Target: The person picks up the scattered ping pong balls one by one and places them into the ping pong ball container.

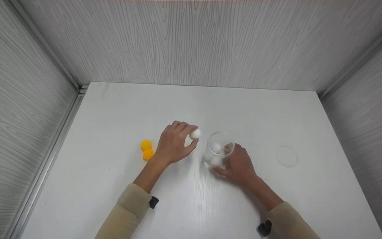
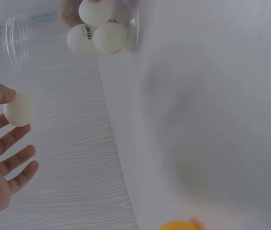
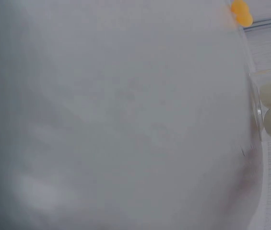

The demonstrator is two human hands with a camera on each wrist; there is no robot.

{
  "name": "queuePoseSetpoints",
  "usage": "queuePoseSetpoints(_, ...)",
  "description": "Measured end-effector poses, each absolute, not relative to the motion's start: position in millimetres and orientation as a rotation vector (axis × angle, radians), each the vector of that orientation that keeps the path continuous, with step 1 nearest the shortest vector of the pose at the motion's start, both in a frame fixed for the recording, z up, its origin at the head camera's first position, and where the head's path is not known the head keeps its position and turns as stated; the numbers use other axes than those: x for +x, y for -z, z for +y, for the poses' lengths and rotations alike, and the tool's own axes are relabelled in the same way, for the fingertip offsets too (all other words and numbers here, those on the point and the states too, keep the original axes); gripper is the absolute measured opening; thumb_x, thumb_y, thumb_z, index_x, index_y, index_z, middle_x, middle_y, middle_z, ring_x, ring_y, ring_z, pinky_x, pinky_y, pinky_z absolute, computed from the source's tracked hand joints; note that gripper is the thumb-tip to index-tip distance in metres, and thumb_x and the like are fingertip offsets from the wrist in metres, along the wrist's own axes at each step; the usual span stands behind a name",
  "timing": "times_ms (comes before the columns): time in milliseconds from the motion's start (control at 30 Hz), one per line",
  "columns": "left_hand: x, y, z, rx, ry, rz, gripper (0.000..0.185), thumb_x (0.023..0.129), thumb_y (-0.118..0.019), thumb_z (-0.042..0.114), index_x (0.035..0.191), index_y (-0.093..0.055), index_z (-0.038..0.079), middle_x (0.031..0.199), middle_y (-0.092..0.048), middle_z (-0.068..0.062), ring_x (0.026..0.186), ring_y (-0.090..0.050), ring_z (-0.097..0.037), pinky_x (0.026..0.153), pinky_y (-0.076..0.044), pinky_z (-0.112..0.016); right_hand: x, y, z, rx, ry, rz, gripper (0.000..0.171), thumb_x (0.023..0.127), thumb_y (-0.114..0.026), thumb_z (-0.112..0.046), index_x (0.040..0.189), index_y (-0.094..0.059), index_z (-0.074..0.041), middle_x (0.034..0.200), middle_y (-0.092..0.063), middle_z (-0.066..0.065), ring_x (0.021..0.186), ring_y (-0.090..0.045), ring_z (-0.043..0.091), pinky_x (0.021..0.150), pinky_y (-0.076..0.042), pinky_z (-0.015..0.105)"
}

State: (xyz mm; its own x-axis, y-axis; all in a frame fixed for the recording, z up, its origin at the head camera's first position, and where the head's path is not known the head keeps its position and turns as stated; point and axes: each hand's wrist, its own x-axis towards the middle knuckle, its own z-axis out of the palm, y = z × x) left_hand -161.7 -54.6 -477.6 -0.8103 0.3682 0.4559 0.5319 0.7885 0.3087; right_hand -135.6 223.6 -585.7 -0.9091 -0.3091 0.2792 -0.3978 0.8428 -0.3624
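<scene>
left hand (image 1: 174,144): pinches a white ping-pong ball (image 1: 195,134) just left of the cup rim | right hand (image 1: 239,164): grips the clear plastic cup (image 1: 218,153), mid-table | done: three white balls (image 2: 97,28) inside | left: held ball, two orange balls (image 1: 147,149) further left

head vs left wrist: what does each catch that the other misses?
Only the head view shows both sleeved arms, the right hand gripping the clear cup, a clear round lid lying to its right, two orange balls side by side, and the whole white table.

Only the left wrist view shows three white balls in the cup, printed marks facing the camera.

Both show the left hand pinching a white ball beside the cup, and some orange at the table edge.
</scene>
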Motion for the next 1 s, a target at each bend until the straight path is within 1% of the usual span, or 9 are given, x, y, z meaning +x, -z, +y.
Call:
queuePoseSetpoints(200,-159.6,474.2,-49.6,-0.702,0.612,-2.58,0.032,0.095,-0.075,0.031,0.123,-0.073,0.017,0.11,-0.077,-0.002,0.103,-0.068,-0.024,0.088,-0.061,-0.039,-134.2,584.1,223.4,0.562,-0.612,-2.816,0.086,0.078,-0.081,-0.065,0.131,-0.055,-0.002,0.121,-0.065,0.013,0.114,-0.061,0.033,0.103,-0.052,0.051)
queuePoseSetpoints(367,-158.1,469.7,-45.6,-0.729,0.624,-2.556,0.032,0.095,-0.075,0.032,0.124,-0.073,0.017,0.11,-0.077,-0.002,0.104,-0.068,-0.024,0.089,-0.061,-0.038,-134.8,582.9,223.2,0.554,-0.6,-2.815,0.085,0.077,-0.081,-0.066,0.128,-0.056,-0.003,0.117,-0.066,0.012,0.11,-0.061,0.032,0.099,-0.054,0.05)
queuePoseSetpoints(800,-154.9,460.7,-37.0,-0.778,0.627,-2.499,0.033,0.094,-0.076,0.032,0.123,-0.073,0.018,0.11,-0.077,0.0,0.105,-0.069,-0.022,0.089,-0.061,-0.035,-136.0,582.2,222.0,0.529,-0.581,-2.832,0.085,0.075,-0.082,-0.065,0.125,-0.055,-0.001,0.11,-0.065,0.012,0.101,-0.06,0.03,0.094,-0.054,0.048)
queuePoseSetpoints(1000,-152.3,458.4,-31.9,-0.797,0.647,-2.464,0.033,0.094,-0.077,0.033,0.123,-0.074,0.017,0.111,-0.077,0.0,0.106,-0.069,-0.021,0.09,-0.061,-0.034,-136.2,583.3,222.7,0.557,-0.594,-2.818,0.082,0.076,-0.082,-0.064,0.122,-0.056,-0.001,0.109,-0.064,0.012,0.102,-0.06,0.031,0.094,-0.054,0.048)
